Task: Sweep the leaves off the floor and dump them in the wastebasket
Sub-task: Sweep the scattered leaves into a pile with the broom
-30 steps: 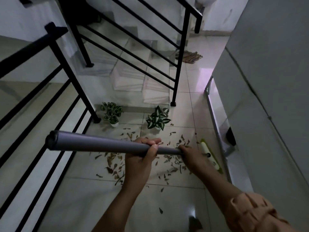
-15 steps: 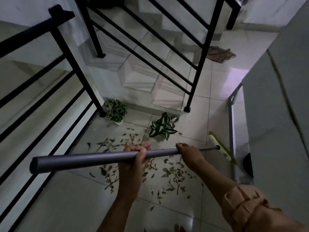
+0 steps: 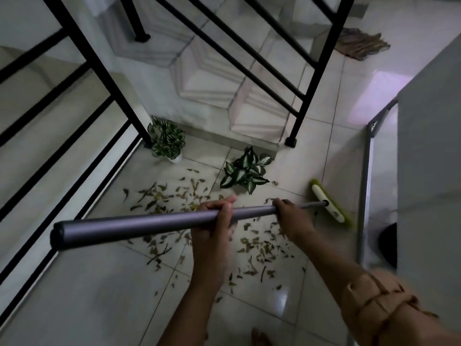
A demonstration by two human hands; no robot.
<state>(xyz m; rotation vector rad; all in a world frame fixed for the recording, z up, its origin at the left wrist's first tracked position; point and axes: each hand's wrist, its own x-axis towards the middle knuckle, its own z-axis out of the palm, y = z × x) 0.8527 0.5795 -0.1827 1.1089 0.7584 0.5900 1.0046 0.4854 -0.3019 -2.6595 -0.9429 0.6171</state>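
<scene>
Broom head (image 3: 329, 204) swung farther right toward the wall, both hands still wrapped round the handle (image 3: 149, 224) — left hand (image 3: 214, 221) mid-shaft, right hand (image 3: 291, 218) nearer the head, leaves (image 3: 259, 248) scattered on the tiles (image 3: 87, 295) beneath — two plants (image 3: 167, 139) beyond.

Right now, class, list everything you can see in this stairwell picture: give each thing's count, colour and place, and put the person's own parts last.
Dry leaves: many, brown-green, scattered on the floor tiles.
Broom: one, grey handle, held across the view; its green-and-white head is at the right, by the wall.
Potted plants: two, green-and-white; one by the railing post, one near the bottom step.
Railings: black, left and along the stairs.
Stairs: white, ahead.
Doormat: one, brown, top right.
Dark round object: one, right edge, unclear.
Left hand: grips mid-handle.
Right hand: grips the handle nearer the head.
Sleeve: tan, rolled, right arm.
</scene>
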